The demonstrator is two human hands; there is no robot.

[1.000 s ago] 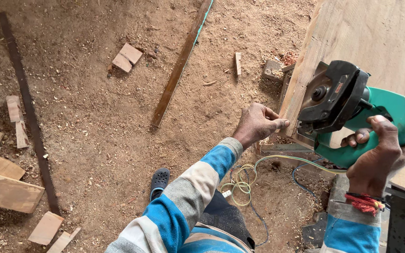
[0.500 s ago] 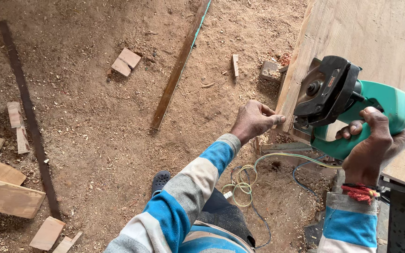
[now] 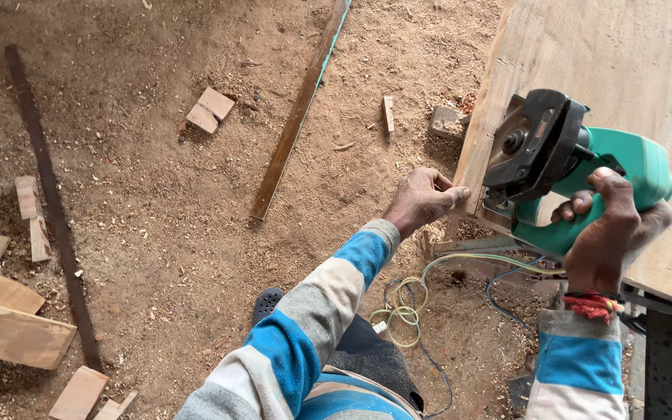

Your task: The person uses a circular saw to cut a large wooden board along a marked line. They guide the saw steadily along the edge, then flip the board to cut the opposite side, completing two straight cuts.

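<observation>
Green-bodied circular saw (image 3: 577,175) sits in the right hand (image 3: 612,233), whose fingers (image 3: 577,206) wrap its rear handle, so the black blade guard faces away from the wrist and down onto the board edge. Its casing is smooth teal plastic, the guard dark and dusty, and a pale cable (image 3: 460,260) trails off below the fingers into loose coils. Just left of the guard, the left hand (image 3: 421,201) presses loosely curled fingers against the edge of the plywood sheet (image 3: 608,62), apparently steadying it; it grips nothing. Beyond those fingers the sawdust floor (image 3: 157,171) carries a long wooden strip (image 3: 297,117), small offcut blocks (image 3: 210,109), and further left a dark flat bar (image 3: 48,194).
</observation>
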